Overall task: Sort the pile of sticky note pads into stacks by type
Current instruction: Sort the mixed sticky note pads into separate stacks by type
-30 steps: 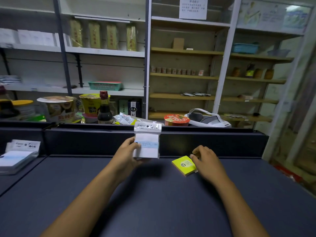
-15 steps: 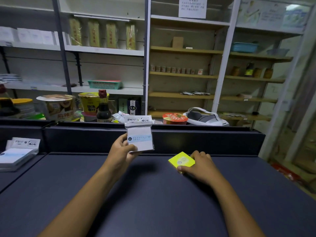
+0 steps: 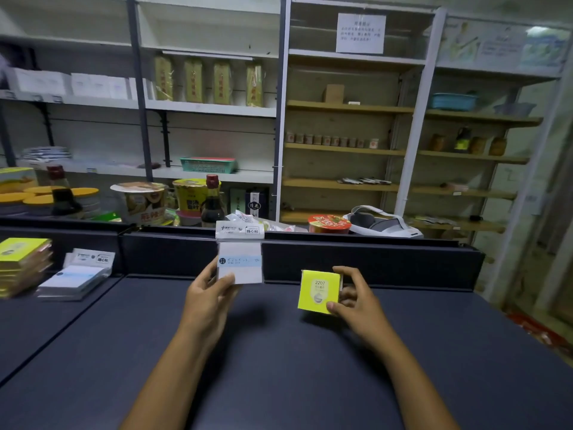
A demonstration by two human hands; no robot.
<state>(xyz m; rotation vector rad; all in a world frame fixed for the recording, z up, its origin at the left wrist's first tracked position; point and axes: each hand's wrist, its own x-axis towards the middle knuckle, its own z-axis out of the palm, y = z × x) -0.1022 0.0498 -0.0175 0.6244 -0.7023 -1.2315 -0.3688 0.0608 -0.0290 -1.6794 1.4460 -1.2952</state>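
Your left hand [image 3: 208, 297] has its grip closed on a white packaged pad [image 3: 240, 262], thumb across the lower front and fingers behind, holding it upright above the far middle of the dark worktop [image 3: 279, 367]. The pad's printed header card stands uppermost, and a pale blue band crosses its face.

At far left, on a separate section of worktop, you have 2 stacks. The leftmost is a stack of yellow pads [image 3: 23, 265], cut by the frame edge. Just right of it lies a stack of white pads [image 3: 79, 279] of the same kind as the one you hold, with header cards pointing toward the far side.

To the right of the white pad, your right hand [image 3: 356, 301] grips a yellow pad [image 3: 319, 291] lifted off the worktop, face toward you, thumb at its lower right corner and fingers curled round its right edge. Its label reads 2207. The 2 held pads are apart, the yellow 1 slightly lower.

Beyond the worktop's raised back edge stand a soy sauce bottle [image 3: 212, 201], noodle cups [image 3: 142, 203] and a red-lidded bowl [image 3: 329, 223], with shelving [image 3: 347, 148] behind them.
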